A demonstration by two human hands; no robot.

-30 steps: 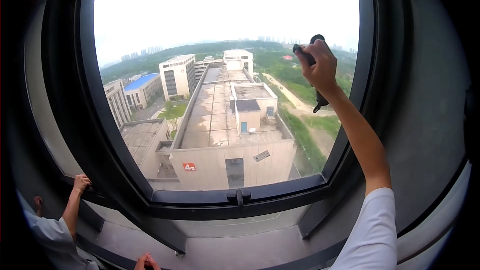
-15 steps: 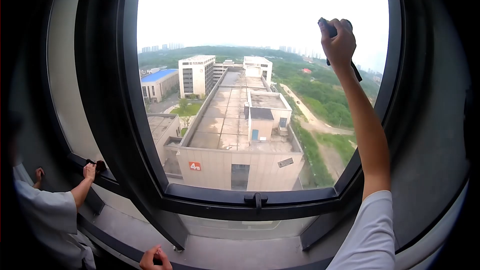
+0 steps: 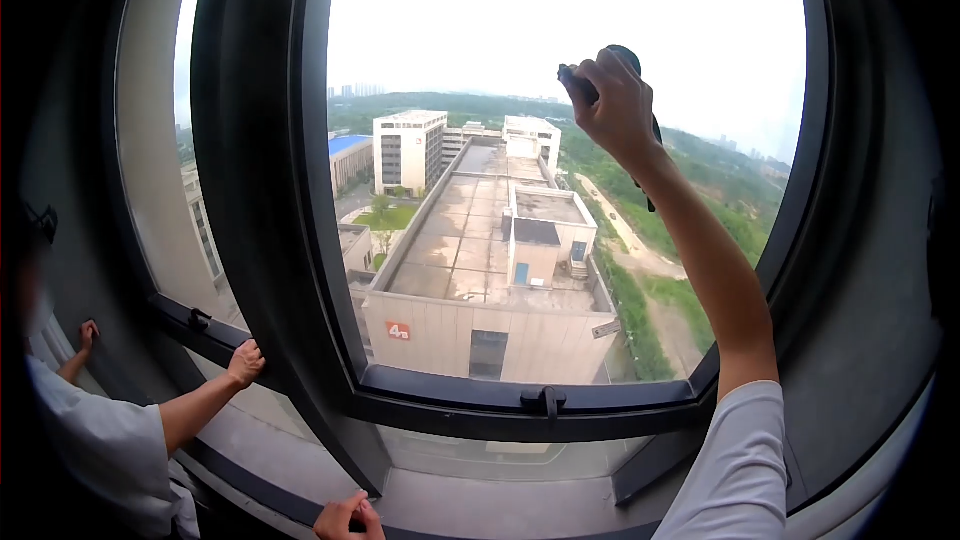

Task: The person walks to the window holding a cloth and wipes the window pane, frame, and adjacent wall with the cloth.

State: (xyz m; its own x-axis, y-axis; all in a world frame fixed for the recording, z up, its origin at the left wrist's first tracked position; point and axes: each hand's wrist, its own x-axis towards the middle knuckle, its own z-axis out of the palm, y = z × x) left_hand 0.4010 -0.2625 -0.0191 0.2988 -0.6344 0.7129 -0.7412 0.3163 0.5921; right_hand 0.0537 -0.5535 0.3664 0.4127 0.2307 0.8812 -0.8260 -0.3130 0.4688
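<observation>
My right hand is raised against the window pane and closed around a black squeegee-like tool. A long dark edge of that tool runs down behind my wrist; much of it is hidden by my hand. Low in view, my left hand has its fingers curled together above the lower sill. Whether it holds anything small is hidden. Between the two hands, a black latch handle sits on the bottom bar of the window frame.
At left, a person in a light shirt rests a hand on the neighbouring window's lower bar, right of another latch. A thick dark mullion divides the windows. Outside, a flat-roofed building and trees lie below.
My right hand and its tool have moved left across the pane. The view has shifted slightly. The other person's hand has slid right along the bar, off the latch area.
</observation>
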